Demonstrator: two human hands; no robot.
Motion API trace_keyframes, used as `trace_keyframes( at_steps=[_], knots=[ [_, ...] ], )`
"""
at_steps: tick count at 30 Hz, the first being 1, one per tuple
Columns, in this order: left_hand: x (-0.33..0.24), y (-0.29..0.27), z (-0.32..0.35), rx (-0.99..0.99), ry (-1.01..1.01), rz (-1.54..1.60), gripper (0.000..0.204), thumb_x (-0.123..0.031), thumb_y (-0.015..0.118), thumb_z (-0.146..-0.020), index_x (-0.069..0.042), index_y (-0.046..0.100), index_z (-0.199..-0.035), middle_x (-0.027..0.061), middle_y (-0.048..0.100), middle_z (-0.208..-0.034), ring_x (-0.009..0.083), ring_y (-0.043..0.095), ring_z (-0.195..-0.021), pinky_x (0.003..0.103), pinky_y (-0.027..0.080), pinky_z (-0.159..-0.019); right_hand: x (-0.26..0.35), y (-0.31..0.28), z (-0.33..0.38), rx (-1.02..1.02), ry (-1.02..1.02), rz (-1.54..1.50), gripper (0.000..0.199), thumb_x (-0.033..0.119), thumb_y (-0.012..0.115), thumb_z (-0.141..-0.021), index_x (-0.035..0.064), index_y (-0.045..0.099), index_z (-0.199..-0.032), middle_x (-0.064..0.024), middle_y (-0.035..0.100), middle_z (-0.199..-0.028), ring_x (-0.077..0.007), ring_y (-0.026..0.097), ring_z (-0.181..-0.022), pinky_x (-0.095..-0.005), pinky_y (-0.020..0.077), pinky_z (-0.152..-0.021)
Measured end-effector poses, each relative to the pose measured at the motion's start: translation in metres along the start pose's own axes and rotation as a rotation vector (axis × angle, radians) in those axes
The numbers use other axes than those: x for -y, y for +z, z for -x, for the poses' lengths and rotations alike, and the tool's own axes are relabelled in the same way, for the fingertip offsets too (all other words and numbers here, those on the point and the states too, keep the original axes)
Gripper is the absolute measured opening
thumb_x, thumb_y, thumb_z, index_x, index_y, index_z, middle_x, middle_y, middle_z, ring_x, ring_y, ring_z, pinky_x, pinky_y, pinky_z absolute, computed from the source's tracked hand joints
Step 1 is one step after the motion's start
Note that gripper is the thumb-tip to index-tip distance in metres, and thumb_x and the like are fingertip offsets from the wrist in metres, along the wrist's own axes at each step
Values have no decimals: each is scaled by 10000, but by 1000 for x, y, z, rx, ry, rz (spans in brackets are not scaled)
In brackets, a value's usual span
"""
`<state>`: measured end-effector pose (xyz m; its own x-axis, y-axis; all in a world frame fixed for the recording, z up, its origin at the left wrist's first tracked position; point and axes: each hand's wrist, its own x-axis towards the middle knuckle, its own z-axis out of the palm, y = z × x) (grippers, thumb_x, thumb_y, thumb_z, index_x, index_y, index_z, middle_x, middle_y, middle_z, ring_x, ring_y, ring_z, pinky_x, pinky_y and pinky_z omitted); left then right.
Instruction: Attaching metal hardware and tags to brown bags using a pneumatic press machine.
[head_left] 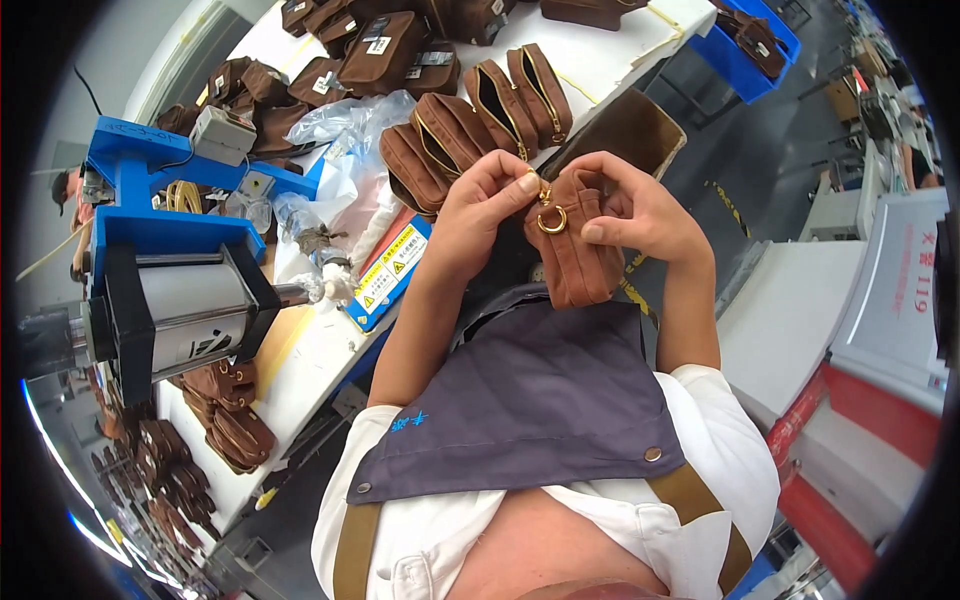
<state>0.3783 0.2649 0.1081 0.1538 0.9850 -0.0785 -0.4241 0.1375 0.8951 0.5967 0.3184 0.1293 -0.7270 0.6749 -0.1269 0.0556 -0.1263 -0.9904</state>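
Fingers of the left hand [480, 205] pinch a small gold zipper pull [541, 188] at the top of a brown suede pouch [575, 245], while the right hand [635, 210] grips the same pouch from the other side, its thumb pressed flat on the fabric just beside a gold ring [552, 221] that hangs from the pull. The pouch is held upright in the air between both hands, above a grey apron [530, 400] worn over a white shirt, and clear of the white tabletop [600, 60]. Just beyond the hands, near the tabletop's closer edge, a row of matching brown pouches [480, 120] stands with zippers open, beside a crumpled clear plastic bag [345, 150]. More brown pouches [370, 45] are piled toward the tabletop's far edge. At its left end sits a blue machine frame [150, 190] with a silver cylinder [190, 310], and a yellow-and-blue warning label [390, 270] lies next to it.
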Motion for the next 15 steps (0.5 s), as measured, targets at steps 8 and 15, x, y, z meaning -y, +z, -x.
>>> trace_keyframes(
  at_steps=[8, 15],
  knots=[
    [11, -6, -16, -50, -21, 139, 102, -141, 573, -952, -45, 546, -974, 28, 625, -894, 76, 583, -804, 216, 456, -730, 0, -21, -22, 74, 47, 11, 684, 291, 806, -751, -9, 465, -1262, -47, 569, -1077, -60, 568, -873, -193, 479, -696],
    [2, 12, -17, 35, 4, -110, 125, -143, 632, -922, -40, 568, -951, -15, 586, -874, 51, 552, -809, 221, 464, -702, 2, -41, -29, 145, 178, -16, 529, 467, 547, -945, -5, 556, -1182, 22, 567, -687, -7, 445, -467, -154, 333, -431]
  ],
)
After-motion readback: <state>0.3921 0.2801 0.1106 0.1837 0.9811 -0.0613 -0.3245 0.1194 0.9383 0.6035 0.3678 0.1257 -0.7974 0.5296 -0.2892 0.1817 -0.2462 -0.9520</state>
